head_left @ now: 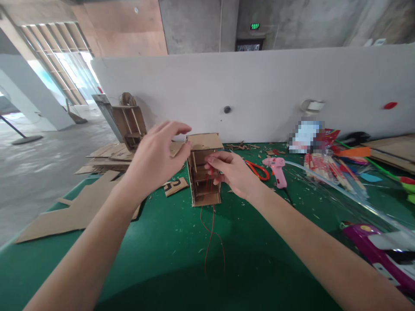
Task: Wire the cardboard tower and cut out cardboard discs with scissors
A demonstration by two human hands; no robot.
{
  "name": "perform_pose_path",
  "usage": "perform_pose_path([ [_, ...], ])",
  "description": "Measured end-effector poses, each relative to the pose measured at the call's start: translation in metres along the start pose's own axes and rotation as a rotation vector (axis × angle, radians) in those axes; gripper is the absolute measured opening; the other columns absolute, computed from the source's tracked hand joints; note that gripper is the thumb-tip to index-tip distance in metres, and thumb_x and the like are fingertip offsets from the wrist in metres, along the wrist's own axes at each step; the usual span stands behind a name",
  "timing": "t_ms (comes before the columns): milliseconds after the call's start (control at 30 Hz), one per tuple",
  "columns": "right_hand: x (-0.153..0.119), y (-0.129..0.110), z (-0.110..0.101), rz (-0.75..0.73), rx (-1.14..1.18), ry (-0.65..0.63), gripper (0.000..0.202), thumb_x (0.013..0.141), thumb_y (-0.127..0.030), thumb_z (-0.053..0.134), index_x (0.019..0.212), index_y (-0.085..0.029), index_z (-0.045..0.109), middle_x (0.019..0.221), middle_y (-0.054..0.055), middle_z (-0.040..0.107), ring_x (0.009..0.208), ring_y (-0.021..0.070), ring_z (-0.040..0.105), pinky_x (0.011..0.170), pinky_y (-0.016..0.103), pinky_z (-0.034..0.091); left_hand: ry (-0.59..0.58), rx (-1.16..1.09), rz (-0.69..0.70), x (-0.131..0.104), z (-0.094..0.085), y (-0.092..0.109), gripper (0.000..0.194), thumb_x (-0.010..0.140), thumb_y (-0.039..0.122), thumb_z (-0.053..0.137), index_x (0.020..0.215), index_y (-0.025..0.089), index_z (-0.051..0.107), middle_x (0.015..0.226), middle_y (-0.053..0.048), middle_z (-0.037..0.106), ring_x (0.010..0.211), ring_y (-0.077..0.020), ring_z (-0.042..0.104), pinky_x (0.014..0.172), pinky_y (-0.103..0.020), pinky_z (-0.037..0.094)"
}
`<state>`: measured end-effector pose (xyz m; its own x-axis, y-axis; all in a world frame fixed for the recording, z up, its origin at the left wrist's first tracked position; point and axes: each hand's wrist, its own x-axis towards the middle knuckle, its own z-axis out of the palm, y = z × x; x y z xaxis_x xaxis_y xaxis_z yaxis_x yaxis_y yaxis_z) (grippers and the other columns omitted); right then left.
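Observation:
A small cardboard box with inner shelves [206, 141] stands upright on the green table [162, 255], its open side facing me. My left hand [160, 157] is raised at the box's upper left, fingers apart and curved, with nothing visible between them. In front of the box's opening, my right hand [231, 170] pinches a thin red string [213, 224]. The string hangs past the lower shelves, and its loose ends cross and trail on the table toward me.
Flat cardboard pieces [74, 207] lie at the left, near a taller cardboard frame [129, 121]. Orange-handled scissors [259, 170], a pink glue gun [277, 170], packaged sticks [333, 170] and a purple device [372, 250] are at the right. A white partition [194, 95] stands behind.

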<state>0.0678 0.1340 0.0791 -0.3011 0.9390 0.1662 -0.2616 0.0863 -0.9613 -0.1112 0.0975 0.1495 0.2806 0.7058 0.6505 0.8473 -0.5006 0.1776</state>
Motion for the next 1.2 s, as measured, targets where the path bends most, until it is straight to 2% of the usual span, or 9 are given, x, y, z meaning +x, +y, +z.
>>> perform_pose_path([
  [67, 0.001, 0.001, 0.005, -0.031, 0.002, -0.013, 0.018, 0.071, -0.034, 0.071, 0.077, -0.018, 0.066, 0.068, -0.001, 0.059, 0.056, 0.0087, 0.050, 0.041, 0.019, 0.041, -0.086, -0.086, 0.037, 0.002, 0.010, -0.002, 0.040, 0.086, 0.038, 0.050, 0.122, 0.020, 0.053, 0.117, -0.006, 0.062, 0.101, -0.0210, 0.059, 0.087, -0.034, 0.046],
  [133, 0.002, 0.001, 0.009, -0.064, 0.000, 0.009, 0.017, 0.070, -0.032, 0.070, 0.077, -0.018, 0.067, 0.066, -0.001, 0.057, 0.055, 0.0080, 0.048, 0.041, 0.018, 0.039, -0.153, -0.133, 0.049, 0.003, 0.017, -0.004, 0.044, 0.084, 0.038, 0.053, 0.125, 0.021, 0.052, 0.118, -0.006, 0.063, 0.103, -0.0214, 0.060, 0.089, -0.035, 0.047],
  [333, 0.008, 0.010, 0.012, -0.128, -0.005, 0.048, 0.017, 0.072, -0.034, 0.067, 0.072, -0.017, 0.065, 0.065, -0.001, 0.055, 0.053, 0.0083, 0.047, 0.043, 0.021, 0.040, -0.178, -0.119, 0.035, 0.003, 0.014, -0.005, 0.039, 0.084, 0.036, 0.051, 0.120, 0.023, 0.058, 0.113, -0.005, 0.067, 0.099, -0.0216, 0.063, 0.089, -0.036, 0.048],
  [567, 0.006, 0.008, 0.012, -0.195, -0.158, 0.079, 0.014, 0.076, -0.025, 0.060, 0.064, -0.018, 0.058, 0.057, -0.004, 0.052, 0.045, 0.0079, 0.047, 0.043, 0.023, 0.041, -0.178, -0.128, 0.042, 0.001, 0.005, 0.003, 0.034, 0.087, 0.026, 0.041, 0.115, 0.022, 0.061, 0.109, -0.004, 0.068, 0.089, -0.0187, 0.063, 0.078, -0.031, 0.048],
  [800, 0.000, 0.007, 0.015, -0.206, -0.106, 0.044, 0.017, 0.077, -0.029, 0.062, 0.065, -0.019, 0.058, 0.052, -0.006, 0.051, 0.042, 0.0081, 0.047, 0.042, 0.023, 0.038, -0.111, -0.061, 0.109, -0.001, 0.005, 0.009, 0.031, 0.086, 0.020, 0.040, 0.103, 0.020, 0.066, 0.105, -0.004, 0.069, 0.092, -0.0194, 0.063, 0.082, -0.032, 0.047],
  [1200, 0.000, 0.010, 0.017, -0.166, 0.045, 0.009, 0.005, 0.074, -0.022, 0.064, 0.071, -0.019, 0.063, 0.053, -0.006, 0.052, 0.042, 0.0076, 0.046, 0.041, 0.022, 0.039, -0.125, -0.007, 0.134, -0.004, 0.001, 0.012, 0.030, 0.087, 0.021, 0.041, 0.104, 0.024, 0.065, 0.105, -0.002, 0.067, 0.087, -0.0175, 0.062, 0.077, -0.030, 0.046],
])
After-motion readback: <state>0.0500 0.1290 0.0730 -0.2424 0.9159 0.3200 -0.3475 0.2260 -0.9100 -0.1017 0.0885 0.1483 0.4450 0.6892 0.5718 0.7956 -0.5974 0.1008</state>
